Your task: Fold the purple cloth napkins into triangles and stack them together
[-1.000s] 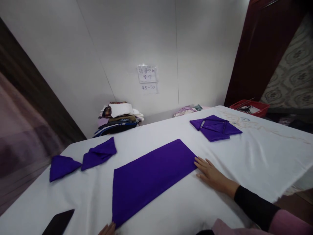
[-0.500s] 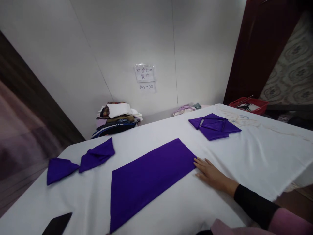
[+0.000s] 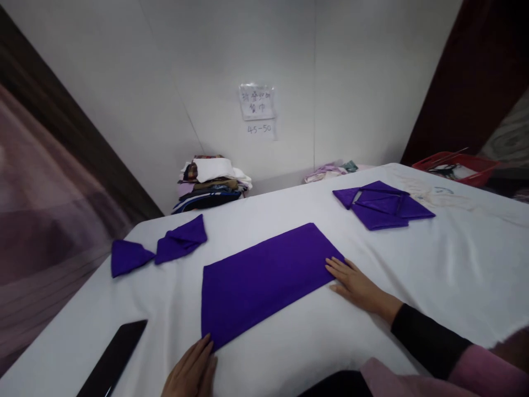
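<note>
A purple cloth napkin (image 3: 268,281), folded to a flat rectangle, lies in front of me on a white tablecloth (image 3: 268,353). My right hand (image 3: 351,281) rests flat on its right end, fingers stretched out and holding nothing. At the near left corner, the fingertips of my left hand (image 3: 192,366) touch the napkin; its fingers lie extended side by side, and the lower part of the hand is cut off by the frame. To the left sits a purple napkin folded into a bow-like shape (image 3: 182,240). Several folded purple napkins (image 3: 380,207) overlap at the back right.
A black phone (image 3: 113,358) lies on the table at the near left. Behind the far edge is a stack of folded clothes (image 3: 212,182), with more cloth (image 3: 326,172) beside it. A red basket (image 3: 475,171) stands at the far right. A handwritten sign (image 3: 257,102) hangs on the wall.
My left hand has come into view at the napkin's near left corner. My right hand has slid slightly onto the napkin's right end. The camera's view has shifted, showing more of the phone.
</note>
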Demonstrator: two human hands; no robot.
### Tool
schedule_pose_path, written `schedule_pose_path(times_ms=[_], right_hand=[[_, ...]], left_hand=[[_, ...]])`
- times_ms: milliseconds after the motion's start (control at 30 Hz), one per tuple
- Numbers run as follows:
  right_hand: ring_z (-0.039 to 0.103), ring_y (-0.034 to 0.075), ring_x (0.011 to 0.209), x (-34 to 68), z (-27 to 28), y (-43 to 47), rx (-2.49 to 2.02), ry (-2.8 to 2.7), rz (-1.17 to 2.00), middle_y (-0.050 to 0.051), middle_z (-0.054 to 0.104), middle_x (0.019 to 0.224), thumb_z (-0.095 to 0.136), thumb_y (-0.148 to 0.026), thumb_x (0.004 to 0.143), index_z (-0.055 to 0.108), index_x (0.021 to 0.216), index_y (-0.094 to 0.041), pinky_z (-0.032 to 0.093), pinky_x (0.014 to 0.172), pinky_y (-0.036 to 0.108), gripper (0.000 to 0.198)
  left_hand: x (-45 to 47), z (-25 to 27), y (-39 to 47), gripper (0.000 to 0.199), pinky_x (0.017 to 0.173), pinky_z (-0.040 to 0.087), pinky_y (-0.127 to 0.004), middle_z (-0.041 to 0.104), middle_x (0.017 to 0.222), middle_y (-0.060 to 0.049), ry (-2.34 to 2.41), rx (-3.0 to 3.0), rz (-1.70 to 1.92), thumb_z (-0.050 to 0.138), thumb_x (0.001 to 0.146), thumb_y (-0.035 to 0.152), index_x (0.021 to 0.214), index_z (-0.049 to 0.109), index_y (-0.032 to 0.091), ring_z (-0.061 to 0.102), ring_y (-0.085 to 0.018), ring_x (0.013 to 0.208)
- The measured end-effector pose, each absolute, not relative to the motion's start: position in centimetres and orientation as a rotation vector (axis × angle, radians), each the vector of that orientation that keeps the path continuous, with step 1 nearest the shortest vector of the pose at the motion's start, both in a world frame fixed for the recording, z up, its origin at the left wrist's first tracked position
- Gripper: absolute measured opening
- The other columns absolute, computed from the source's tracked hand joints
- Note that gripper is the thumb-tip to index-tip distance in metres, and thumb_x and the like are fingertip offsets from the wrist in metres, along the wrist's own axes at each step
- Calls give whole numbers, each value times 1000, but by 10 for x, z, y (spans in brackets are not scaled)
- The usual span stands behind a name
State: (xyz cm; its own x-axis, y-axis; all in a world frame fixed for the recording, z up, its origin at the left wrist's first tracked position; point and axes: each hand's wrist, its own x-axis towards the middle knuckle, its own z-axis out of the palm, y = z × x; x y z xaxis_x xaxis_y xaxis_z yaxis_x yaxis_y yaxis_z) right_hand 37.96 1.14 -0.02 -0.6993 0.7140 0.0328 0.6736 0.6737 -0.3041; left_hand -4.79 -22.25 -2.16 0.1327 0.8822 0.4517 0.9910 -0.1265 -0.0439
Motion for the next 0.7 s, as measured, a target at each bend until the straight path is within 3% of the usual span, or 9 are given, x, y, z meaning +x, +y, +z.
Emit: schedule_pose_path(times_ms=[267, 500, 700], right_hand=[[22, 25, 135, 409, -13, 14, -1168, -2678, 228, 9, 31, 146, 34, -50, 91, 36, 139, -21, 18, 108, 53, 56], [32, 23, 131, 383, 2, 11, -928, -2721, 210, 6, 46, 137, 34, -30, 93, 47, 132, -24, 24, 107, 51, 42], [36, 22, 129, 375, -7, 14, -820, -2767, 212, 4, 47, 136, 34, -20, 89, 48, 131, -24, 28, 106, 50, 44]], left_hand=[[-31, 0, -232, 31, 86, 54, -37, 65, 112, -6, -1964, -1933, -476, 44, 87, 33, 109, 62, 20, 60, -22, 104], [-8, 3, -198, 32, 85, 52, -38, 67, 109, -7, -1908, -2085, -357, 44, 82, 13, 108, 63, 18, 61, -21, 97], [5, 12, -189, 33, 84, 51, -36, 67, 106, -6, -2146, -2041, -271, 47, 79, 5, 103, 66, 19, 59, -21, 97]])
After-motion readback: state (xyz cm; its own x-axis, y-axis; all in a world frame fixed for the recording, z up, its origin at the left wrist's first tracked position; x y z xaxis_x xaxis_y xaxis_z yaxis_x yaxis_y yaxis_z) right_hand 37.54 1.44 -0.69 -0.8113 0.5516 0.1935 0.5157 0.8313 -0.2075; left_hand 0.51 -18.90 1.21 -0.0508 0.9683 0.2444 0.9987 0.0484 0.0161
